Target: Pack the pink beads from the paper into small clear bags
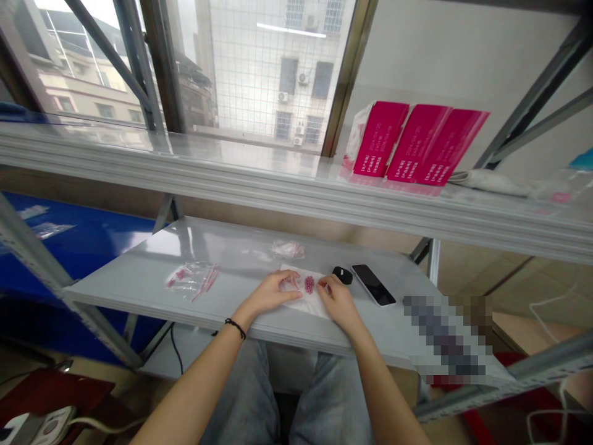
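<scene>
The left hand [297, 286], thumb and fingers apart, and right hand [322, 285], its grip unclear, flank one cluster of small pink beads [309, 284] on one white paper sheet [311, 304]. Beyond: one black-screened phone [373, 285] on the grey desk [241, 250], three magenta cardboard boxes [380, 139].

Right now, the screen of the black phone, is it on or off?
It looks off: the phone lies face up on the grey shelf, and its screen is dark, with nothing lit on it.
</scene>
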The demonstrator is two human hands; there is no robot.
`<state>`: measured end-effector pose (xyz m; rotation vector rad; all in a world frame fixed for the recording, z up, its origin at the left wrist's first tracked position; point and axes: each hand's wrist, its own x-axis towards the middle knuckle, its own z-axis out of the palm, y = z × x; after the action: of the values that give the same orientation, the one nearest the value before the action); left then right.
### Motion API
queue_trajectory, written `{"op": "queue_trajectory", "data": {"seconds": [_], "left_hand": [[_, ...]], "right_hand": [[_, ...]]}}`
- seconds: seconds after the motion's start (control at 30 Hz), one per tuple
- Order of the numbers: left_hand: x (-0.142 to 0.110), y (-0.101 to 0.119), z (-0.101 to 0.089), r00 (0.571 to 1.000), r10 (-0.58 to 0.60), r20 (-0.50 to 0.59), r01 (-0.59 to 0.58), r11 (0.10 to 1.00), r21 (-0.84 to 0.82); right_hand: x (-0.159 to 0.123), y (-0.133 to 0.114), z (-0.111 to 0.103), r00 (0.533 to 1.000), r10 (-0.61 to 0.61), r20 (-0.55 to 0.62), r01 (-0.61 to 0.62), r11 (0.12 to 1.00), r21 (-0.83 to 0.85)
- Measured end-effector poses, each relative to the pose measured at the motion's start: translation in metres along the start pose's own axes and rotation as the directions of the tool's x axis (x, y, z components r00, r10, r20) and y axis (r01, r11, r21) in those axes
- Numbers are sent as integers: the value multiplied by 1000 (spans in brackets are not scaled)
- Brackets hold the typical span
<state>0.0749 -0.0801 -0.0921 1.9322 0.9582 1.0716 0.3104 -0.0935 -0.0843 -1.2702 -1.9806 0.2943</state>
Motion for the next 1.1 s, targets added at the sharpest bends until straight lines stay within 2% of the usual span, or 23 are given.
{"op": "queue_trajectory", "data": {"seconds": [0.17, 0.27, 0.33, 0.47, 0.6, 0.83, 0.97, 1.1], "left_hand": [[0, 1, 0, 999, 37, -9, -37, 999, -3], [0, 2, 0, 998, 59, -11, -59, 998, -24], [0, 3, 0, 999, 45, -16, -45, 999, -31], [0, 4, -1, 1000, 4, -21, -5, 997, -79], [0, 4, -2, 999, -13, -44, 8, 994, -110], [-1, 5, -3, 997, 1, -81, -5, 998, -57], [0, 3, -2, 997, 19, -75, -23, 998, -51], [1, 2, -2, 996, 0, -87, -4, 999, -45]], "right_hand": [[15, -33, -2, 999, -45, 18, 43, 994, 97], [26, -43, 2, 996, -76, 45, 70, 988, 135], [32, -40, 5, 997, -63, 40, 57, 989, 137], [38, -17, 10, 999, 30, 12, -30, 997, 75], [41, -2, 16, 995, 42, 96, -41, 999, -19], [48, -6, 29, 972, -6, 235, 34, 993, -117], [49, -6, 33, 970, -8, 243, 38, 992, -119], [53, -7, 24, 980, 12, 197, 4, 997, -79]]}}
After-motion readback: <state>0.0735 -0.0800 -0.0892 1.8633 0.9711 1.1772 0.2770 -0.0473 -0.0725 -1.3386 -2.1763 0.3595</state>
